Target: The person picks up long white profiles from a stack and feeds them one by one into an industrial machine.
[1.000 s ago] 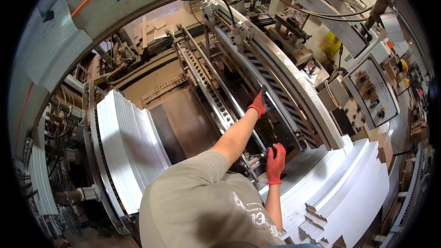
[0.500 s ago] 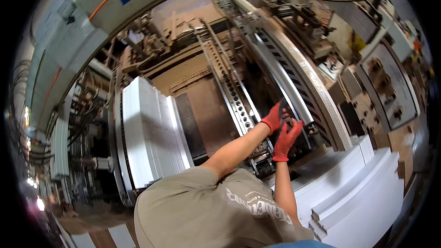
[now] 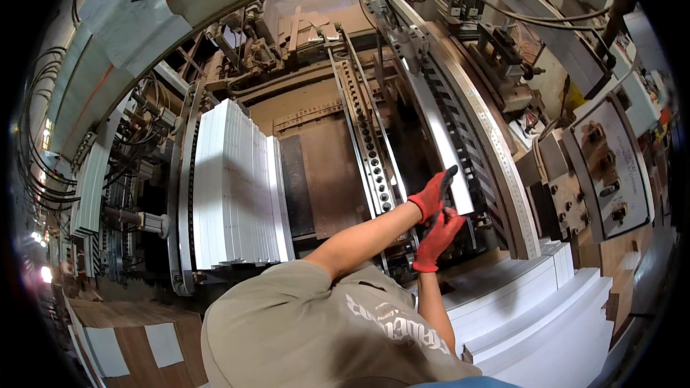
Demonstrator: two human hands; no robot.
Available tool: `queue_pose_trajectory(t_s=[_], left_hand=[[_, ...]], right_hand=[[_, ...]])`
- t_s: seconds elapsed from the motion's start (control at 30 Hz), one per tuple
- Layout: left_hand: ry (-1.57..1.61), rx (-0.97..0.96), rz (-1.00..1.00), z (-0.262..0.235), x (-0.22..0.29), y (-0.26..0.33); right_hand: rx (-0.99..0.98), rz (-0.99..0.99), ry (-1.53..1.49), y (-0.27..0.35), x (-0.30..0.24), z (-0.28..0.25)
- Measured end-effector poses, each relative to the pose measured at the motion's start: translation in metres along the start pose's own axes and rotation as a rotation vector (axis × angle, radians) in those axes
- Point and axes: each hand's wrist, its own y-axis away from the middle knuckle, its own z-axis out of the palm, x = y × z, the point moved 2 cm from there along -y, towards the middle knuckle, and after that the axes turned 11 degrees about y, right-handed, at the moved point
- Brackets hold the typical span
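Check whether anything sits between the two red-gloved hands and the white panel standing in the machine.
Nothing visible does. The left hand already rests against the lower end of the white panel, and the right hand sits just below it, touching the left. Whether either hand grips the panel cannot be told.

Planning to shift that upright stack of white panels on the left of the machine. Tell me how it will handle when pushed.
The white panels look flat, thin and straight-edged, so each is probably stiff. Packed many together on edge, the stack is likely heavy and slow to slide. Standing upright, single outer panels may tip if pushed near the top.
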Motion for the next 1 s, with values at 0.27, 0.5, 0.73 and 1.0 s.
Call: queue_pose_trajectory(t_s=[0.27,0.5,0.73,1.0], left_hand=[[-0.053,0.437,0.286,-0.030,0.028,0.054],[-0.839,0.531,0.516,-0.058,0.106,0.154],[-1.077,0.631,0.606,-0.121,0.129,0.288],[-1.049,1.376,0.347,-0.207,0.131,0.364]], right_hand=[[-0.397,0.181,-0.215,0.059,-0.048,-0.018],[-0.520,-0.279,0.294,0.041,-0.046,-0.002],[-0.564,-0.371,0.617,0.047,-0.017,0.010],[-0.733,-0.262,0.673,0.036,0.005,0.030]])
